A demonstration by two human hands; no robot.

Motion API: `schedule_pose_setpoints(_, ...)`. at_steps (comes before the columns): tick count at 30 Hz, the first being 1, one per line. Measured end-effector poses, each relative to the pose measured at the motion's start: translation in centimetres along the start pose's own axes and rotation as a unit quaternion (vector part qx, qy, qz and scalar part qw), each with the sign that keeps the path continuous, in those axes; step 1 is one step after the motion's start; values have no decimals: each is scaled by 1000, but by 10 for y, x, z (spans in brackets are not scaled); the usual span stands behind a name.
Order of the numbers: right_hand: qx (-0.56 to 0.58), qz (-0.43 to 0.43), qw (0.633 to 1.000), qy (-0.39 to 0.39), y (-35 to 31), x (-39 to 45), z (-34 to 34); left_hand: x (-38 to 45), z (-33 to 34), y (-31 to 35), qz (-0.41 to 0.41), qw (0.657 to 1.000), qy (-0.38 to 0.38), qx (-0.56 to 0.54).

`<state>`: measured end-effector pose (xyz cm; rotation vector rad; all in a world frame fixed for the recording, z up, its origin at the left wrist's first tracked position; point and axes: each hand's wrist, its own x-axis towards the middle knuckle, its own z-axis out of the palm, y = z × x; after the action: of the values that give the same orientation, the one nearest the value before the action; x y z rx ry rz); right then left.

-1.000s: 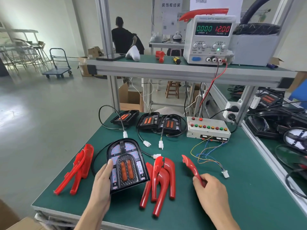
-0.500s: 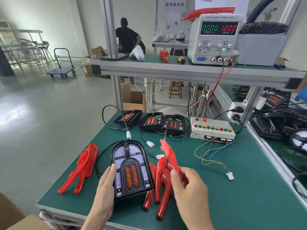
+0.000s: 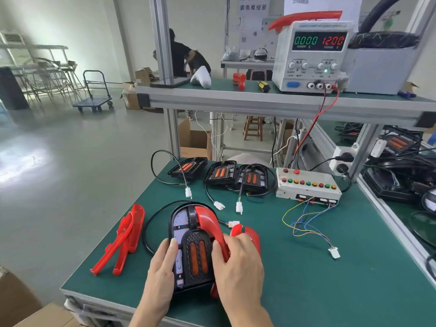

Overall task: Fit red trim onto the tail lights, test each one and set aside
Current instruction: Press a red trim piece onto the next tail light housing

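Your left hand (image 3: 162,267) lies on the left edge of the tail light (image 3: 188,246), fingers fairly straight and pressing down, so the housing stays flat on the desk (image 3: 306,279) while the other hand works. Your right hand (image 3: 238,263) has its fingers curled round a red trim piece (image 3: 210,225), which lies along the right shoulder of the lamp with its broad end up by the arched top. That hold lets you steer the trim's curve onto the lamp's rim and push it home; whether any of it has seated yet is hard to judge, since your fingers cover the lower part.

The lamp sits near the front edge of the desk, lens up, close enough for both hands to bear on it. Its black cable (image 3: 151,223) loops round the left side, and a white connector (image 3: 233,224) lies loose just beyond the trim, not plugged in, so testing looks to be a later step.

More red trims (image 3: 250,234) wait just right of the lamp, partly under your right hand, and a second stack of red trims (image 3: 122,239) lies to the left, probably the opposite-side shape. Three further tail lights (image 3: 221,173) line the back of the desk beside the test box (image 3: 306,185), leads trailing forward.
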<state>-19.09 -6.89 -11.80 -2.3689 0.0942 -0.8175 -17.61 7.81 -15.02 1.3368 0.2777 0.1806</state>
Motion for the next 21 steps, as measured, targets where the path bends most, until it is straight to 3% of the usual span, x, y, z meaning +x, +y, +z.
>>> schedule_pose_setpoints(4,-33,-31,999,13,3,-1,8,-4,0,4,24,999,-3,45)
schedule_pose_setpoints(12,-59,-118,990,40,4,-8,13,-4,-2,2,-7,999,34,-3)
schedule_pose_setpoints(17,-72,-115,990,32,2,-7,11,-6,-3,0,24,998,36,47)
schedule_pose_setpoints(21,-79,-123,989,23,3,-8,6,-6,-10,-7,60,985,10,159)
